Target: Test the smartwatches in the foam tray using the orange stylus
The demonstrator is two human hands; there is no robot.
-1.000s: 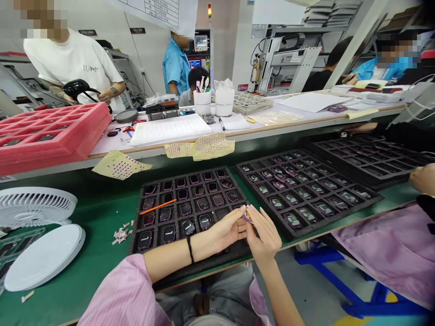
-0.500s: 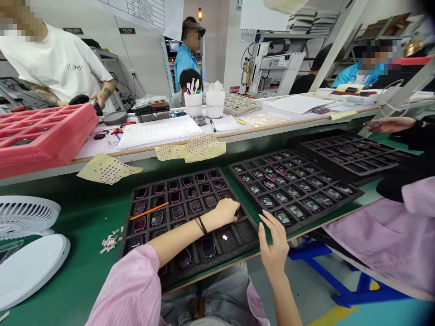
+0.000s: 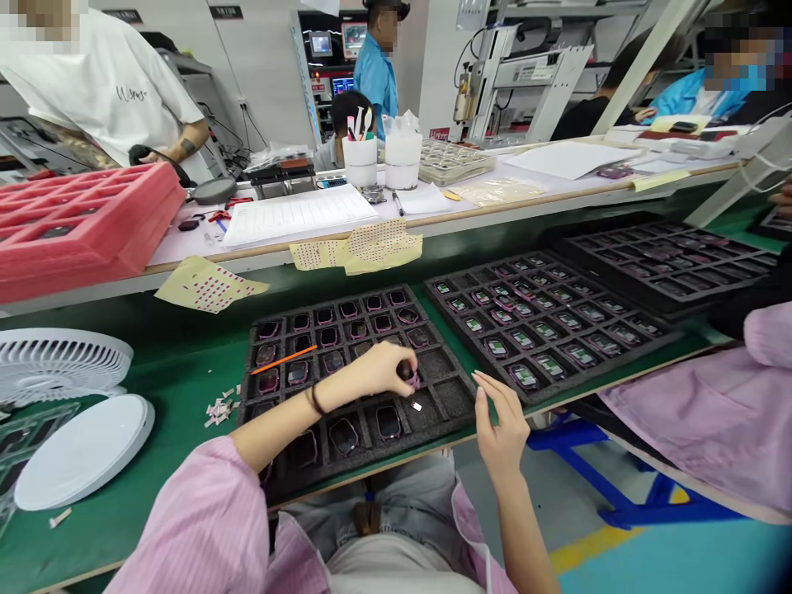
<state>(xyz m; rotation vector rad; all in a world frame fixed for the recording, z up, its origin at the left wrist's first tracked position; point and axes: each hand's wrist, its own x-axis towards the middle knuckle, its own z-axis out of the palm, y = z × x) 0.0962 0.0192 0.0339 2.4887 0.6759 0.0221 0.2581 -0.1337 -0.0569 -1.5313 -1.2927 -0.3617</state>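
My left hand (image 3: 382, 368) pinches a small purple-framed smartwatch case (image 3: 408, 373) between thumb and fingers, just above the near black foam tray (image 3: 449, 363). Part of the case is hidden by my fingers. The tray's compartments hold several dark-screened watch cases, such as a watch case (image 3: 389, 421) in the front row. A small white piece (image 3: 417, 406) lies in one compartment. An orange stick (image 3: 285, 360) rests across the tray's left side. My right hand (image 3: 502, 425) hovers at the tray's right front corner, fingers stretched out, holding nothing.
A second foam tray (image 3: 495, 367) with watch parts lies to the right, and a third tray (image 3: 699, 285) beyond it. White scraps (image 3: 221, 408) and a white fan (image 3: 87, 450) are at left. A raised shelf (image 3: 458, 216) runs along the back. A co-worker's pink sleeve (image 3: 711, 412) is at right.
My left hand has moved left from the tray's right side and now shows a watch case lifted in its fingers. My right hand stays nearly in place. The camera view has shifted.
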